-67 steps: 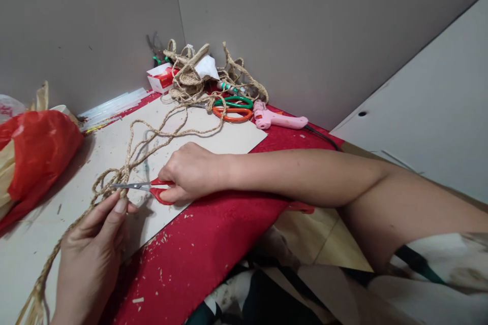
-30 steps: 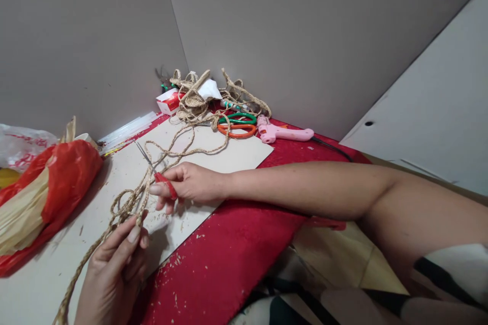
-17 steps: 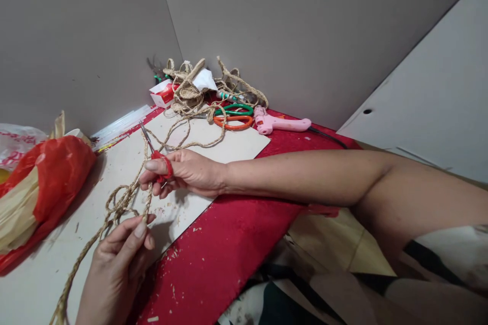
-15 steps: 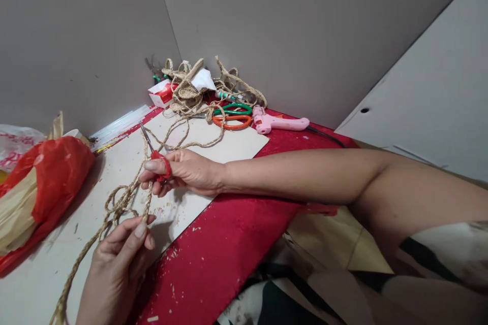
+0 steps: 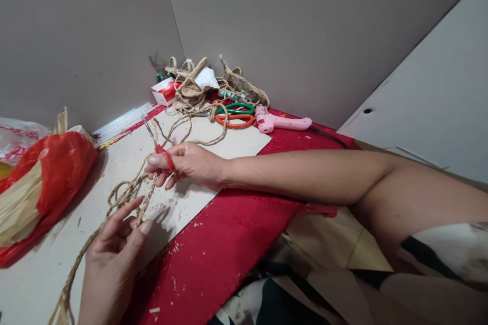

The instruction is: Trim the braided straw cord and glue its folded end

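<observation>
Head view: I see the right hand (image 5: 194,163) gripping slim steel scissors with red handles (image 5: 166,160), blades pointing away from the wrist. A tan braided fibre rope (image 5: 146,200) runs from beneath its fingers, over a flat white board (image 5: 244,138), to the left hand (image 5: 110,256), thumb and forefinger parted wide.

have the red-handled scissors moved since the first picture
Yes. Judged against the pink glue gun, the red-handled scissors in the right hand have shifted toward the far side of the board, tips swung from leftward to away.
</observation>
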### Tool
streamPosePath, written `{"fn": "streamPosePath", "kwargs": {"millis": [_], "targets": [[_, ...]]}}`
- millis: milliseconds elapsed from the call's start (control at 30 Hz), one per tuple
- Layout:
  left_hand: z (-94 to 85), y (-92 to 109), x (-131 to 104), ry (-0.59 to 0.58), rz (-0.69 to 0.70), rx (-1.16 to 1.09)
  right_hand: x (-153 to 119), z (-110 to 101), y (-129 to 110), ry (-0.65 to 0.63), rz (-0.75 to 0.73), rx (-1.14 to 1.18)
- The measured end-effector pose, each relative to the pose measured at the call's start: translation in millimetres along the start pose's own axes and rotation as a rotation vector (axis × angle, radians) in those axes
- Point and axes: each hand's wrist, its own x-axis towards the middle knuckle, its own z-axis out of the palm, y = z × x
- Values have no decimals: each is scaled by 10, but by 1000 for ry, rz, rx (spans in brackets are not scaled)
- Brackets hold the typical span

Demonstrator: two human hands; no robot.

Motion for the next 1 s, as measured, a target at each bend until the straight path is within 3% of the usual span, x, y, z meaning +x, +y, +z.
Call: {"fn": "streamPosePath", "kwargs": {"millis": [167,300,367,467,600,767,1000], "targets": [[-34,-59,3,101,180,243,18,-15,64,9,-23,-135],[-95,-101,28,103,254,335,1,-9,53,13,-65,-239],[-114,-109,44,41,183,300,-17,-10,21,-7,-90,-250],[-106,-89,63,-94,-28,57,-43,-9,-24,-45,-95,-236],[-54,-16,49,-147,-246,-205,-69,11,-32,-150,-31,-162],[-24,22,18,-240,-243,-218,-63,13,-18,-224,38,-71],[-2,-31,18,-266,-210,-210,26,-98,-74,-103,1,-61]]}}
